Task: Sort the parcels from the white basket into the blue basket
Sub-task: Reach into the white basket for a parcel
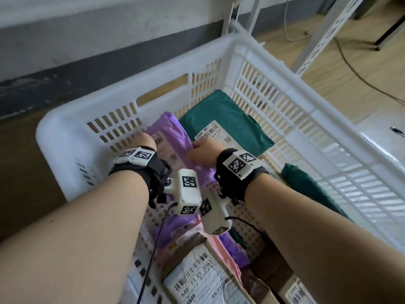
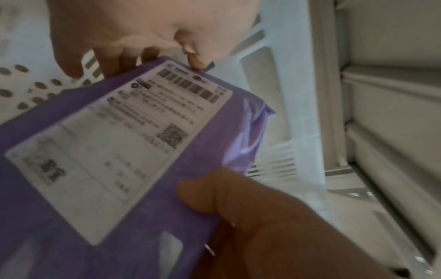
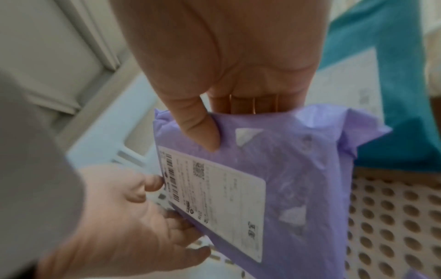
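Inside the white basket (image 1: 274, 69), near its far wall, both hands hold a purple parcel (image 1: 175, 137) by opposite long edges: left hand (image 1: 145, 140) cupping the wall-side edge, right hand (image 1: 202, 153) pinching the edge beside a green parcel (image 1: 221, 113)

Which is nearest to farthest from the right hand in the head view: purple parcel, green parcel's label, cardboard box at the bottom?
1. Purple parcel: gripped by the right hand.
2. Green parcel's label: just beyond the knuckles.
3. Cardboard box: near end of the basket, by the forearms.
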Demonstrator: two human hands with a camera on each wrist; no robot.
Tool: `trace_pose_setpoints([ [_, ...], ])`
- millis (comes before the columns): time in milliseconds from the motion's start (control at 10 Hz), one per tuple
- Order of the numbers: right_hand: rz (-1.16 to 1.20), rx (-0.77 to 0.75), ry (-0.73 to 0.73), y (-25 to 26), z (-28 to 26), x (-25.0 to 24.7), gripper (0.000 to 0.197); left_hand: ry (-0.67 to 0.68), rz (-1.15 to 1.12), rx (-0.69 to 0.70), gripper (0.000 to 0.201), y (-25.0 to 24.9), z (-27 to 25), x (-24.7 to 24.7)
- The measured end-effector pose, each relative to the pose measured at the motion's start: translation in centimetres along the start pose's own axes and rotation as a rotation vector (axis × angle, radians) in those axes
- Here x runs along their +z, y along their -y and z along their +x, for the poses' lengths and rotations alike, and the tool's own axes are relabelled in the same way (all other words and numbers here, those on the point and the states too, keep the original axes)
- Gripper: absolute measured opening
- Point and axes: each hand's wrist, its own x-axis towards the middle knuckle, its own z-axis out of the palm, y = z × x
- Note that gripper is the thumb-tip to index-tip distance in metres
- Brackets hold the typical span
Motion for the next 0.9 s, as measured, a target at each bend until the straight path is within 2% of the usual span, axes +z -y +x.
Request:
trace_pose_setpoints([
  [100, 0.125, -0.007, -0.116, 1.0, -3.2, -2.7, 0.01, -0.032, -0.307, -0.004, 0.041, -2.1, -2.3, -1.3],
  [200, 0.304, 0.045, -0.238, 0.8, -6.9, -4.7, 0.018, 0.039, -0.423, 0.016, 0.037, -3.3, -4.5, -2.5],
  [300, 0.451, 0.086, -0.348, -0.1, -10.5, -5.8, 0.015, 0.193, -0.498, 0.044, 0.031, -4.6, -7.8, -3.6],
  [400, 0.562, 0.106, -0.405, -0.9, -14.8, -6.6, 0.01, 0.366, -0.51, 0.125, 0.025, -5.5, -11.7, -4.3],
  [500, 0.651, 0.093, -0.442, -1.9, -18.7, -7.7, 0.037, 0.453, -0.511, 0.179, 0.018, -6.0, -15.6, -4.6],
  [600, 0.682, 0.083, -0.5, -2.6, -22.5, -8.5, 0.031, 0.511, -0.545, 0.229, 0.014, -6.6, -18.6, -4.2],
  [700, 0.704, 0.061, -0.536, -4.1, -25.1, -9.1, 0.021, 0.624, -0.456, 0.304, 0.014, -7.5, -21.4, -3.5],
  [900, 0.732, 0.052, -0.559, -6.3, -27.3, -10.0, 0.026, 0.656, -0.348, 0.352, 0.007, -7.9, -23.4, -3.1],
])
